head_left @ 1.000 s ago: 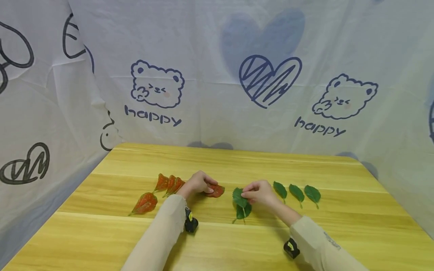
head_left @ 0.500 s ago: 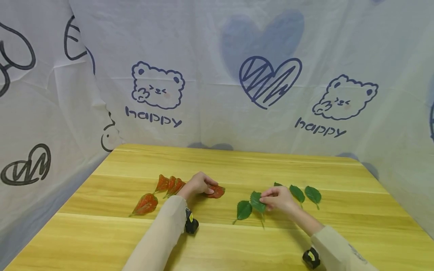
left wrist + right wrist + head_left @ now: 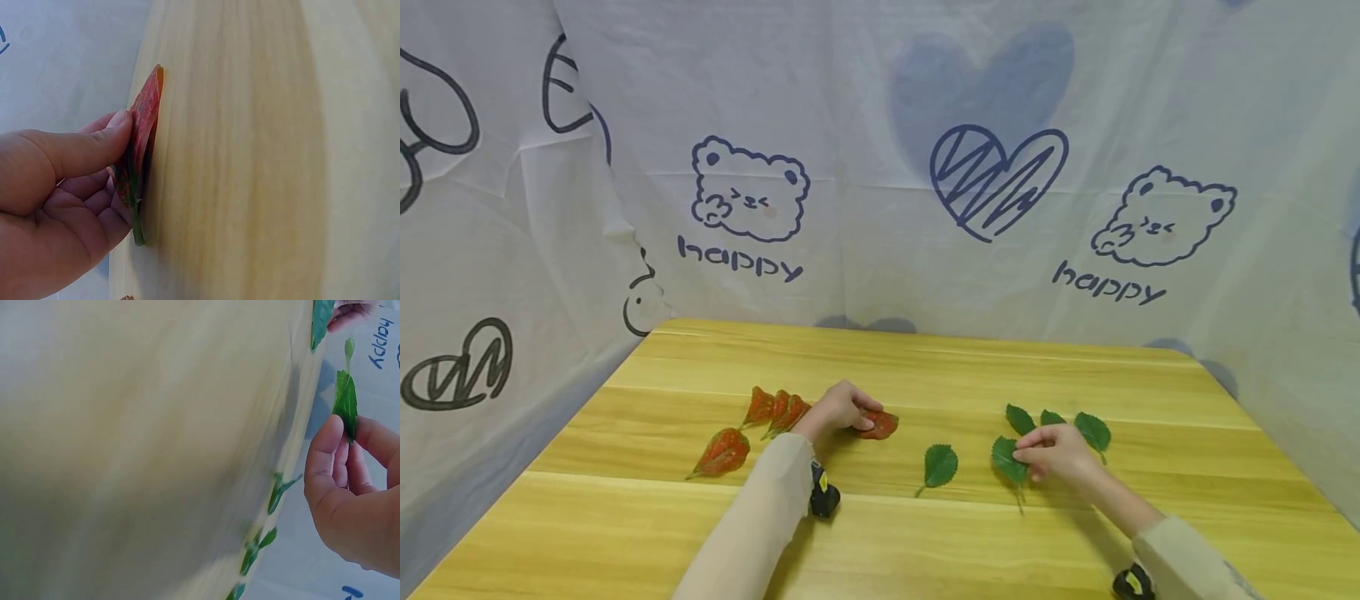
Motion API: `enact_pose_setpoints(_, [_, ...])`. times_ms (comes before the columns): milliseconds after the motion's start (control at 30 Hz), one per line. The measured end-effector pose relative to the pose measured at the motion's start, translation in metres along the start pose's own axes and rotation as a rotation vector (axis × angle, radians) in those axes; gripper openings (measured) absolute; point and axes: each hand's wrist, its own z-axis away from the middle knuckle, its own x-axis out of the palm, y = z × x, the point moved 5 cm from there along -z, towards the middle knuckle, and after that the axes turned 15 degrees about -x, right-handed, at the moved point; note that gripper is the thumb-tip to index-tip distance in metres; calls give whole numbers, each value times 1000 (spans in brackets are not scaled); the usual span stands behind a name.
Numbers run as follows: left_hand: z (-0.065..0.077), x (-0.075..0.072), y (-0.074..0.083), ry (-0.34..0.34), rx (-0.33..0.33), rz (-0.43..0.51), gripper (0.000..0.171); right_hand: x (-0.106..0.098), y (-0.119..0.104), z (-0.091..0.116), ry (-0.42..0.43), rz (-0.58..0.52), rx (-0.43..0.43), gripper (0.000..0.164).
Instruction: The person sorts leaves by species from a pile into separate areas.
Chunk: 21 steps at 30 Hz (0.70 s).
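My left hand (image 3: 837, 410) pinches a red leaf (image 3: 880, 425) between thumb and fingers, low over the table. In the left wrist view this red leaf (image 3: 145, 119) stands on edge with its green stem pointing down. My right hand (image 3: 1060, 452) pinches a green leaf (image 3: 1009, 460) by its side, stem hanging toward me. The right wrist view shows the same green leaf (image 3: 345, 400) between thumb and fingertip, above the table. A single green leaf (image 3: 940, 465) lies between the two hands. Just behind my right hand lie a green leaf (image 3: 1019, 418) and another green leaf (image 3: 1092, 430), with one partly hidden between them.
Left of my left hand, several red leaves (image 3: 760, 406) lie in an overlapping row. A separate red leaf (image 3: 722, 451) lies nearer me. The wooden table (image 3: 880, 550) meets a printed white cloth (image 3: 865, 233) behind and at the sides.
My right hand has carried its green leaf rightward, away from the one it overlapped, which stays on the table. My left hand keeps its place with the red leaf.
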Motion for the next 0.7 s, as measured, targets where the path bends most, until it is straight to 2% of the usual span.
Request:
enact_pose_setpoints(200, [-1,0,0,-1,5,-2,28,-11,10,7,11,-8,28,14])
enact_pose_setpoints(367, [-1,0,-1,0,8,-4,27,-17,15,12,-16,33,44,14])
enact_pose_setpoints(700, [0,0,0,5,12,-1,28,-19,21,19,-85,37,46,17])
